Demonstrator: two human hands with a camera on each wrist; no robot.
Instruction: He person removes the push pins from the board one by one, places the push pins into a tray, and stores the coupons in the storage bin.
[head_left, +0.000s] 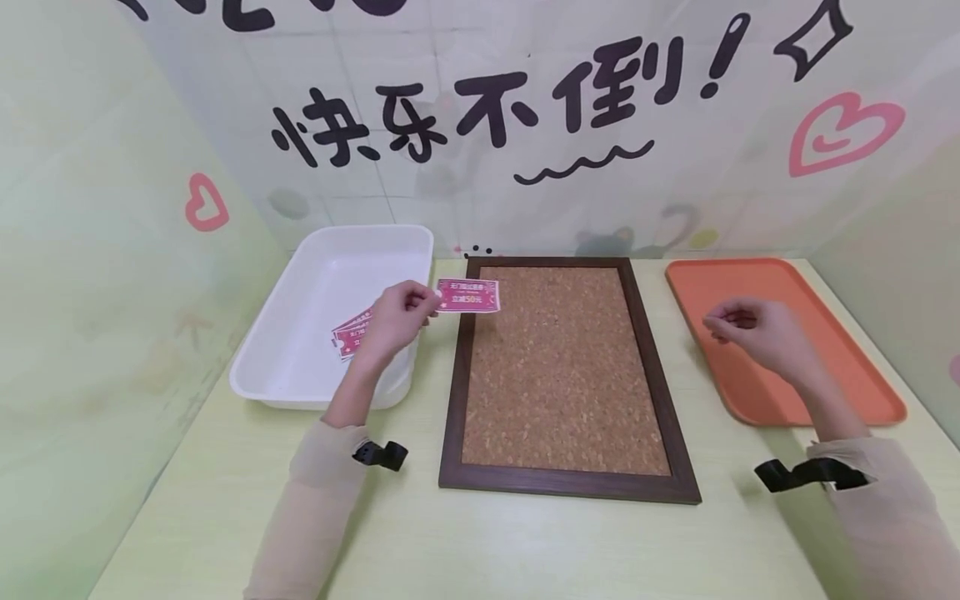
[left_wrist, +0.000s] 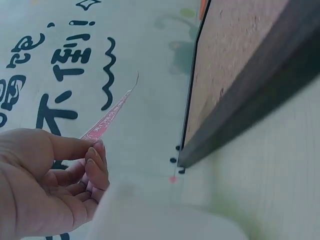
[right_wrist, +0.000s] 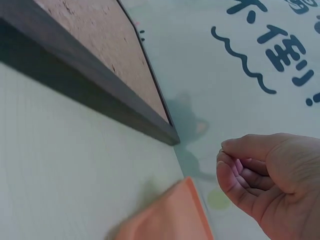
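Observation:
My left hand (head_left: 399,315) pinches a pink-and-white paper coupon (head_left: 469,296) by its left end, above the upper left corner of a cork board (head_left: 558,367) with a dark brown frame. The left wrist view shows the coupon (left_wrist: 107,121) almost edge-on between thumb and fingers. Several similar coupons (head_left: 351,337) lie in a white plastic tub (head_left: 262,350), partly hidden behind the left hand. Over an orange tray (head_left: 840,375) hovers my right hand (head_left: 757,329), fingers curled and thumb meeting the index finger. No object is distinguishable at its fingertips (right_wrist: 223,150).
The tub stands left of the board and the tray right of it, all on a pale table (head_left: 585,550). Behind them rises a wall covering (head_left: 480,200) with black lettering and pink hearts. Side panels close in at left and right.

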